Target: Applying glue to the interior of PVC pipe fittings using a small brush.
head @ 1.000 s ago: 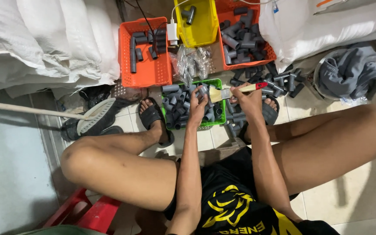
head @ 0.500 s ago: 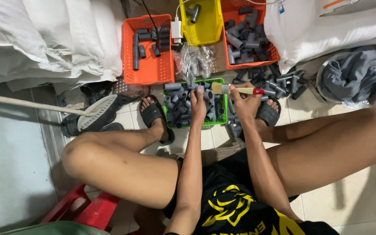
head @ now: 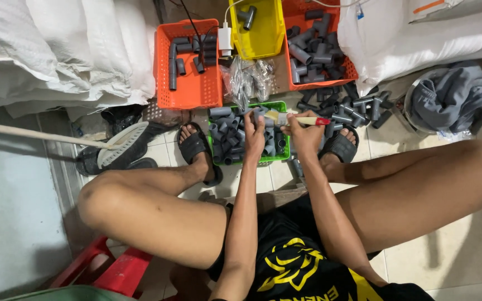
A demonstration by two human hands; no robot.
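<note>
My left hand point(head: 254, 135) reaches into a green basket point(head: 282, 159) full of short grey pipe fittings point(head: 225, 139) and grips one of them. My right hand point(head: 303, 132) is closed around a small paintbrush point(head: 299, 119) with a pale wooden handle and a red tip, held level just right of the left hand, its bristles touching the fitting there. Both hands hover over the basket between my sandalled feet.
An orange basket point(head: 188, 92) with grey fittings, a yellow bin point(head: 263, 42) and a second orange basket point(head: 319, 56) stand behind. Loose fittings point(head: 358, 106) lie on the tiles at right. White sacks point(head: 62, 50) flank both sides. A red stool point(head: 112, 267) is under me. A shoe point(head: 121, 147) lies at left.
The view has shifted slightly. Both hands stay over the green basket, with the brush still at the fitting in the left hand.
</note>
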